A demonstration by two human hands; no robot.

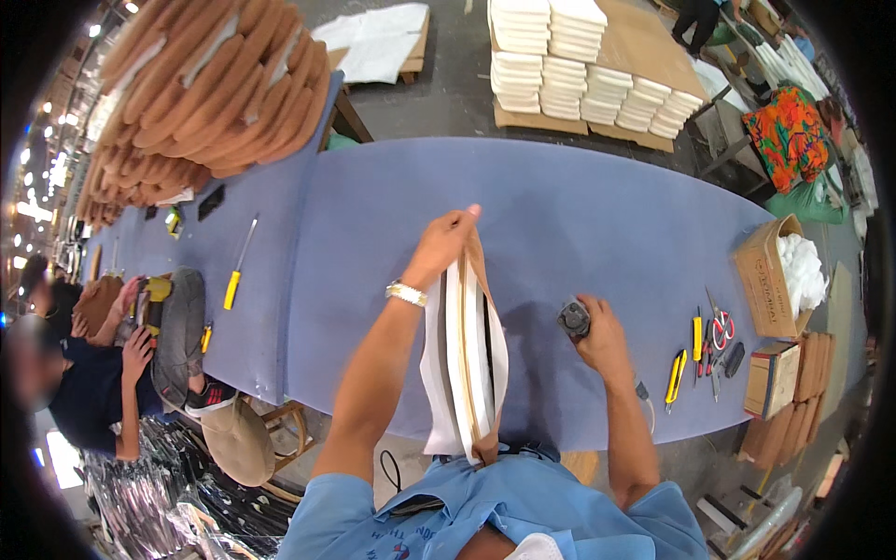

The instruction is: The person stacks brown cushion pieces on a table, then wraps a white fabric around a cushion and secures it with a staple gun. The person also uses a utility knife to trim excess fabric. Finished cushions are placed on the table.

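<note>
My left hand (pixel 442 245) is closed on the far end of a cushion (pixel 455 364) standing on its edge. Its near end rests against my waist. White padding shows inside the cushion's brown and white cover, and a narrow tan strip (pixel 463 327) runs along its length. To the right, my right hand (pixel 607 342) is wrapped around a dark grey power tool (pixel 574 320) with a round end, held apart from the cushion. Part of a plug or cord (pixel 642 388) shows beside my right forearm; where it leads is hidden.
The blue table (pixel 392 187) bears a yellow cutter (pixel 676 378), red-handled scissors (pixel 721 329) and a screwdriver (pixel 238 271). A carton (pixel 765 280) of white stuffing stands right. Brown cushions (pixel 215 93) are piled far left; white pads (pixel 523 84) are stacked beyond. Another person (pixel 98 383) works left.
</note>
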